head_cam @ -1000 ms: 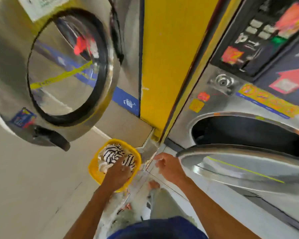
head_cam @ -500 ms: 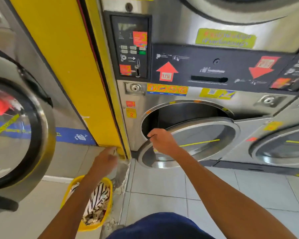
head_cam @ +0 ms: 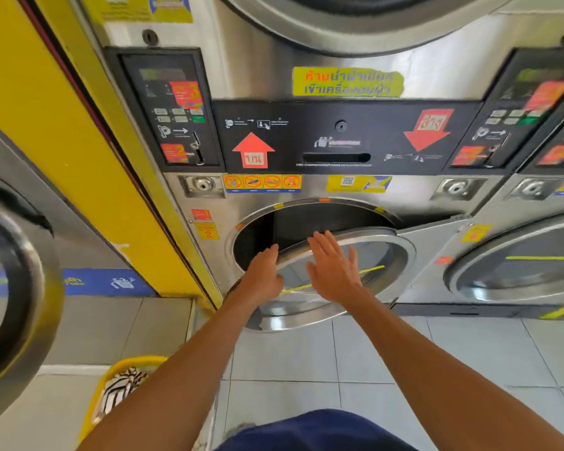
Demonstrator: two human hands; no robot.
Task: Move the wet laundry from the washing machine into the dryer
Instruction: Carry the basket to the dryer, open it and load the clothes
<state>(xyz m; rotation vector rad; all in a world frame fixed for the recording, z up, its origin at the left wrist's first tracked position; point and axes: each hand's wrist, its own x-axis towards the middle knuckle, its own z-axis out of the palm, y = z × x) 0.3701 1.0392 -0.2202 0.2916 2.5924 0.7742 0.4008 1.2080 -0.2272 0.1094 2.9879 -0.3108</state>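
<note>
The lower dryer (head_cam: 306,219) in the steel stack stands straight ahead, its dark drum showing behind a half-open round glass door (head_cam: 388,255). My right hand (head_cam: 334,268) lies flat on the door's glass with fingers spread. My left hand (head_cam: 262,275) reaches to the door's left rim, fingers straight and touching its edge. Neither hand holds anything. A yellow basket (head_cam: 137,361) sits on the floor at lower left, partly behind my left arm, with striped black-and-white laundry (head_cam: 121,388) in it.
The washing machine's big round door (head_cam: 17,288) hangs open at the far left. A yellow wall panel (head_cam: 62,141) separates it from the dryers. Another closed dryer door (head_cam: 518,265) is at the right. Grey floor tiles (head_cam: 290,369) lie below.
My left hand has risen from the basket to the dryer door's rim. My right hand has shifted from the door's edge to lie flat on its glass. The view has turned toward the dryer.
</note>
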